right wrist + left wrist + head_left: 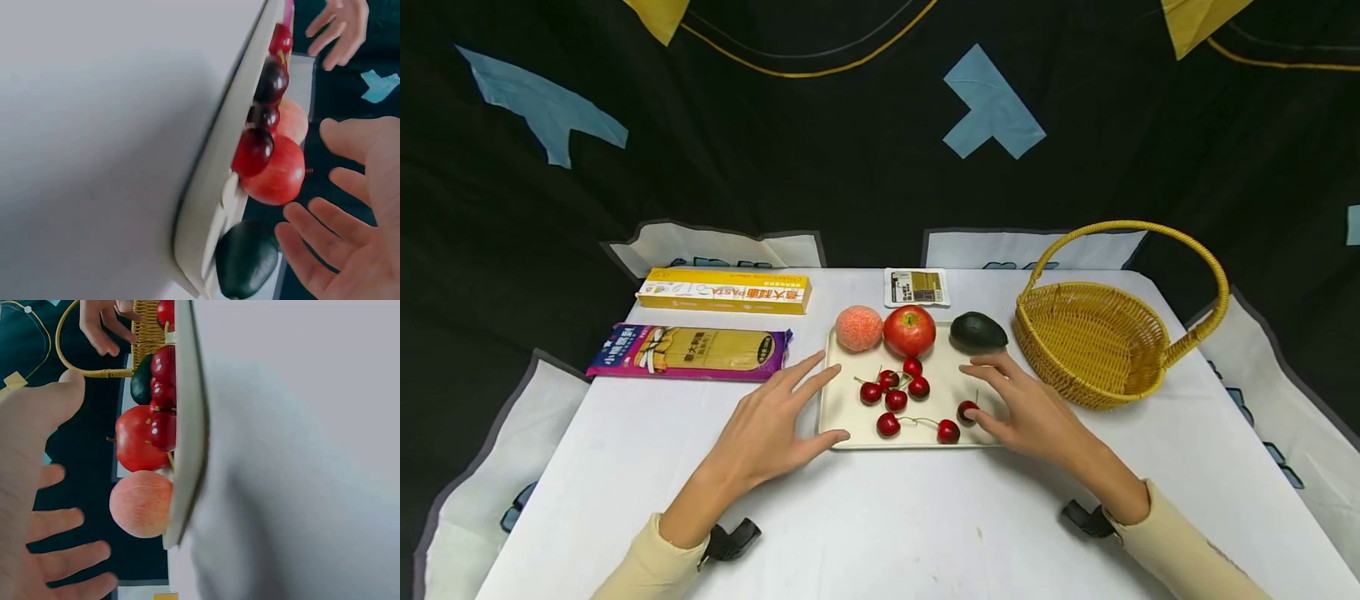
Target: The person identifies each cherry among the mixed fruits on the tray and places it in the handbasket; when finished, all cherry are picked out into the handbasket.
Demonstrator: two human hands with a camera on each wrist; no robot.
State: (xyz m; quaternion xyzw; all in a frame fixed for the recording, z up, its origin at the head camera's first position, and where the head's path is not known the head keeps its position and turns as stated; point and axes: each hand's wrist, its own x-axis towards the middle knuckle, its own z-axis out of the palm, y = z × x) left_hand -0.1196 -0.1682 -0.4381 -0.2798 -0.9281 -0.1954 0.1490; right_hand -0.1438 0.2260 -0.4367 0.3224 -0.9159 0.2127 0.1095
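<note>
A cream tray [850, 417] bears a peach [859, 328], a red apple [909, 332] and a dark green avocado [978, 332] along its far side. Several red cherries [896, 401] with stems lie in front of them. Beside the tray's left edge hovers my left hand [775, 421], fingers spread and nothing in it. My right hand [1030, 408] is over the tray's right side, fingers loosely extended, its thumb overlapping a single cherry [964, 412] in the head view. In the right wrist view, the right palm [350, 250] holds nothing and stands apart from the fruit.
A yellow wicker basket [1093, 337] with a tall handle stands right of the tray. To the left lie a purple pack of pasta [700, 350] and a yellow pasta box [722, 292]. A small sealed packet [916, 287] lies behind the tray. Dark patterned cloth [820, 167] hangs behind the white table [880, 533].
</note>
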